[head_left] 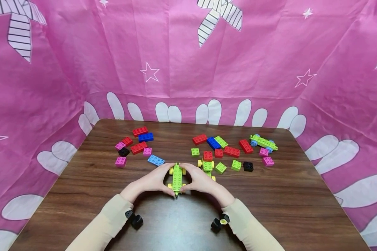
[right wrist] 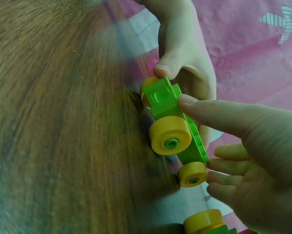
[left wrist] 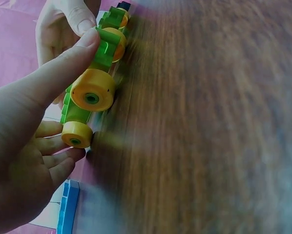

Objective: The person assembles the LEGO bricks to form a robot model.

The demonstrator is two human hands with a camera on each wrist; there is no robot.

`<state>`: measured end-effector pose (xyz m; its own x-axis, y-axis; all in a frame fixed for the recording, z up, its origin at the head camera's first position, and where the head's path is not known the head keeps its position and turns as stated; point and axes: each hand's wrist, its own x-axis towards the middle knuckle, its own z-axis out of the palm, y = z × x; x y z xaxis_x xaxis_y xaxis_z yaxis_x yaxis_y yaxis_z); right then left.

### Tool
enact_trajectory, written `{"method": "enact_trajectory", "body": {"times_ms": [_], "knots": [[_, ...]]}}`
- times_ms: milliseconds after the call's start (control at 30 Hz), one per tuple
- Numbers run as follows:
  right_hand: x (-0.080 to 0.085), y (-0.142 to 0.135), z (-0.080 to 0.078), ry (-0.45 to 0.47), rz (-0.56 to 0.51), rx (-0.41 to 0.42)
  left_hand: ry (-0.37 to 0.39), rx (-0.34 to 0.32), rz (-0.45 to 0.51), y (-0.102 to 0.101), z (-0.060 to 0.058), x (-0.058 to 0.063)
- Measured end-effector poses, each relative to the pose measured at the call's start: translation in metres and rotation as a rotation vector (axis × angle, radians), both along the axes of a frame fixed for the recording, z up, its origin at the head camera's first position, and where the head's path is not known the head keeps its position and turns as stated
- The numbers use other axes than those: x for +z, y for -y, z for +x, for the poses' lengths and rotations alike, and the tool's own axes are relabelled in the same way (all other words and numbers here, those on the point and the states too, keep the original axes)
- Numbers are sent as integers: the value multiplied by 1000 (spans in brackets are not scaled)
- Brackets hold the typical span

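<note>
Between both hands, a lime-green studded toy car base (head_left: 177, 178) with yellow wheels points away from me on the table. My left hand (head_left: 153, 178) holds it from the left, thumb at the near end and fingers toward the far end. My right hand (head_left: 200, 178) mirrors that grip on the right. In the left wrist view the left thumb (left wrist: 70, 61) lies at the near end of the base, close to the other thumb. The right wrist view shows the right fingers (right wrist: 229, 168) beside the far yellow wheel (right wrist: 192, 174).
Another green car base (head_left: 207, 166) with yellow wheels stands just past my right hand, partly hidden. A blue-wheeled one (head_left: 264, 142) lies at the far right. Loose bricks spread on both sides, including a light-blue brick (head_left: 156, 160) near my left hand and a black brick (head_left: 248, 166).
</note>
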<state>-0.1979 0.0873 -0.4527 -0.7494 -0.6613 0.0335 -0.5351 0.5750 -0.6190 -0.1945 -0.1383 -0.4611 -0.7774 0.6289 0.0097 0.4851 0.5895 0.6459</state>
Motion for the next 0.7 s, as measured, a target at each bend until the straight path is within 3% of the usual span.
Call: {"method": "enact_trajectory", "body": {"times_ms": [233,367,500,700], "knots": [[-1,0,0,-1,9,-1,-26,-12,-32,11,-5,8],[-1,-1,-1,5,5,5,-48,13,-27,22,-9,16],[-1,-1,-1,6,5,7,-100,70,-10,34,-16,25],[-3,-1,0,5,12,-2,-165,217,23,55,-30,26]]}}
